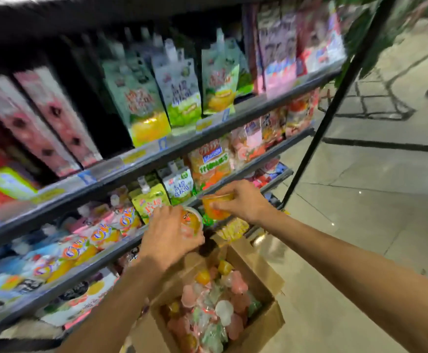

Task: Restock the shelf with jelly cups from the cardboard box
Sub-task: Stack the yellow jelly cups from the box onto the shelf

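Note:
My left hand (168, 238) grips an orange jelly cup (191, 221) with its printed lid facing me, just in front of the shelf edge (121, 250). My right hand (241, 200) pinches a second orange jelly cup (214, 206) by its rim, close to the rail of the shelf above. Below both hands an open cardboard box (256, 268) stands on the floor, filled with several jelly cups (215, 307) in pink, white, green and orange.
The dark metal shelves hold jelly pouches (146, 113), orange-and-white packets (100, 235) and bagged sweets (210, 161). A black upright post (335, 105) marks the shelf's right end. Pale tiled floor (360, 200) stretches to the right.

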